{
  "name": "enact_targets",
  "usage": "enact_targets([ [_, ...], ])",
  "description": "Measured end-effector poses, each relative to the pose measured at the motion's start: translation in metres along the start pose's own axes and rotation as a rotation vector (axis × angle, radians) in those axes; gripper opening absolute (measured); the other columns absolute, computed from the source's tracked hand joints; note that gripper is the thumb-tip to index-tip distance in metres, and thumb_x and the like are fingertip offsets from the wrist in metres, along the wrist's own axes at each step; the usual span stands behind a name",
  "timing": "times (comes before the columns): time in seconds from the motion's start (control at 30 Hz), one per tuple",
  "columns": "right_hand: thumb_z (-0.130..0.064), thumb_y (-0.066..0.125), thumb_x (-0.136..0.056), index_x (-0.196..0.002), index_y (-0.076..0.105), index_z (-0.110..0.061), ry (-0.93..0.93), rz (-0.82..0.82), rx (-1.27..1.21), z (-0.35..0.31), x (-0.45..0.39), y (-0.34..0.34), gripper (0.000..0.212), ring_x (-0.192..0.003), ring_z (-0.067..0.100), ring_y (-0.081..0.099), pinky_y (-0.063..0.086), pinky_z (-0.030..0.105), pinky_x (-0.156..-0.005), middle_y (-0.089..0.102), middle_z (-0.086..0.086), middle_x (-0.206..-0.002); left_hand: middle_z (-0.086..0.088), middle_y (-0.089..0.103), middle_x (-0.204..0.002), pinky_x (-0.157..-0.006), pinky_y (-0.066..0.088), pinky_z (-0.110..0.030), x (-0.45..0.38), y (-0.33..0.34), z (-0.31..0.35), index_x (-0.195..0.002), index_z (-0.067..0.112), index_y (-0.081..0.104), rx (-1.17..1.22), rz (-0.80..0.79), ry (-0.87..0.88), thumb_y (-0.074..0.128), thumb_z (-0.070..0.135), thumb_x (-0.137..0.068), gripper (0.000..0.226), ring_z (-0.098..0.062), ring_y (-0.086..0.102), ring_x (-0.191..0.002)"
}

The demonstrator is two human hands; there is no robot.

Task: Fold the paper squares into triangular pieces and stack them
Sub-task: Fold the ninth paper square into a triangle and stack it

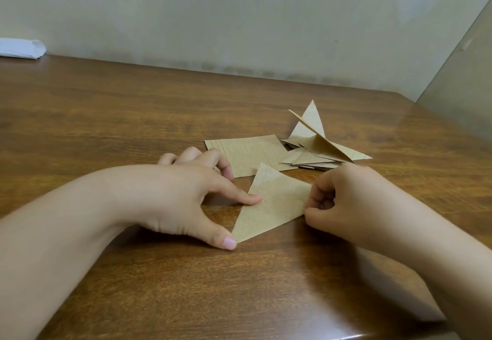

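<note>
Two hands on folded triangle (pixel 271 204) mid-desk (pixel 106 116): left hand (pixel 183 196) presses with straight finger and thumb, right hand (pixel 343 196) pinches corner; slip risks skewed crease; leaning stack (pixel 316 148) near far right corner could topple

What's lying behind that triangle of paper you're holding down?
Behind the folded triangle lies a flat paper square, its near corner hidden by the triangle. To its right sits a loose pile of folded triangles. How many squares are stacked there cannot be told.

Wooden table (pixel 133 116), pale wall (pixel 239 15) behind, white folded cloth (pixel 21 49) far left
</note>
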State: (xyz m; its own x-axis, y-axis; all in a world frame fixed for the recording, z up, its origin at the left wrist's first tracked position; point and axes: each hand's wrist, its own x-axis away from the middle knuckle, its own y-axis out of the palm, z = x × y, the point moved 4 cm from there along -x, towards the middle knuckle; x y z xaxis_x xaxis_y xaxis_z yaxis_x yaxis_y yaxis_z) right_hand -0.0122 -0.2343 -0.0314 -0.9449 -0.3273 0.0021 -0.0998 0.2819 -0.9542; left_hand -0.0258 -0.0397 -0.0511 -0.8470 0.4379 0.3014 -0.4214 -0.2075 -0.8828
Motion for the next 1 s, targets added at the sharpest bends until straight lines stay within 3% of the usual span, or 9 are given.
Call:
enact_targets([
  [0.1, -0.03, 0.065, -0.074, -0.063, 0.062, -0.027, -0.169, 0.083, -0.114, -0.027, 0.009, 0.003, 0.011, -0.069, 0.002, 0.056, 0.047, 0.016, -0.062, 0.061, -0.008, -0.064, 0.033, 0.015, -0.11, -0.075, 0.02, -0.014, 0.0, 0.0, 0.0, -0.106, 0.082, 0.03, -0.026, 0.003, 0.013, 0.06, 0.071, -0.067, 0.051, 0.002, 0.014, -0.09],
  [0.27, -0.036, 0.061, -0.078, -0.068, 0.057, -0.03, -0.314, 0.027, -0.144, -0.061, 0.012, 0.035, 0.012, -0.071, 0.004, 0.056, 0.049, 0.02, -0.064, 0.06, -0.009, -0.071, 0.031, 0.016, -0.114, -0.091, 0.026, -0.028, -0.001, 0.002, -0.005, -0.112, 0.075, 0.037, -0.014, 0.002, -0.017, 0.061, 0.074, -0.062, 0.055, -0.011, 0.02, -0.113],
  [0.4, -0.033, 0.06, -0.078, -0.068, 0.058, -0.028, -0.265, 0.033, -0.123, -0.047, 0.008, 0.032, 0.011, -0.07, 0.006, 0.056, 0.049, 0.02, -0.064, 0.059, -0.007, -0.069, 0.031, 0.016, -0.111, -0.082, 0.023, -0.017, 0.001, 0.0, -0.001, -0.096, 0.081, 0.032, 0.002, -0.004, -0.002, 0.06, 0.073, -0.064, 0.044, -0.002, 0.014, -0.102],
  [0.47, -0.032, 0.062, -0.077, -0.07, 0.061, -0.026, -0.231, 0.04, -0.105, -0.037, 0.007, 0.028, 0.009, -0.071, 0.004, 0.055, 0.049, 0.02, -0.065, 0.06, -0.008, -0.069, 0.032, 0.015, -0.11, -0.076, 0.02, -0.013, 0.001, -0.001, 0.0, -0.103, 0.082, 0.03, -0.008, 0.0, 0.005, 0.061, 0.07, -0.067, 0.048, 0.004, 0.014, -0.091],
  [0.57, -0.032, 0.063, -0.075, -0.069, 0.063, -0.027, -0.172, 0.04, -0.098, -0.022, 0.004, 0.023, 0.008, -0.07, 0.001, 0.056, 0.049, 0.018, -0.063, 0.061, -0.009, -0.067, 0.033, 0.016, -0.109, -0.073, 0.016, -0.009, 0.001, 0.0, -0.001, -0.11, 0.082, 0.028, -0.012, 0.01, -0.005, 0.06, 0.069, -0.068, 0.055, 0.003, 0.015, -0.089],
  [0.77, -0.033, 0.062, -0.073, -0.066, 0.063, -0.026, -0.072, 0.04, -0.076, 0.0, -0.001, 0.017, 0.01, -0.064, 0.003, 0.056, 0.048, 0.017, -0.058, 0.061, -0.009, -0.064, 0.033, 0.016, -0.111, -0.087, 0.019, -0.023, 0.002, 0.002, -0.001, -0.108, 0.084, 0.026, 0.009, -0.011, -0.024, 0.061, 0.07, -0.066, 0.057, -0.006, 0.018, -0.108],
  [1.0, -0.031, 0.065, -0.076, -0.07, 0.067, -0.026, 0.012, 0.004, -0.074, 0.014, -0.004, 0.012, 0.008, -0.063, 0.005, 0.058, 0.051, 0.021, -0.059, 0.065, -0.007, -0.067, 0.031, 0.016, -0.115, -0.09, 0.018, -0.025, 0.0, 0.001, -0.001, -0.11, 0.083, 0.026, 0.001, -0.007, -0.036, 0.061, 0.07, -0.066, 0.057, -0.007, 0.018, -0.11],
])
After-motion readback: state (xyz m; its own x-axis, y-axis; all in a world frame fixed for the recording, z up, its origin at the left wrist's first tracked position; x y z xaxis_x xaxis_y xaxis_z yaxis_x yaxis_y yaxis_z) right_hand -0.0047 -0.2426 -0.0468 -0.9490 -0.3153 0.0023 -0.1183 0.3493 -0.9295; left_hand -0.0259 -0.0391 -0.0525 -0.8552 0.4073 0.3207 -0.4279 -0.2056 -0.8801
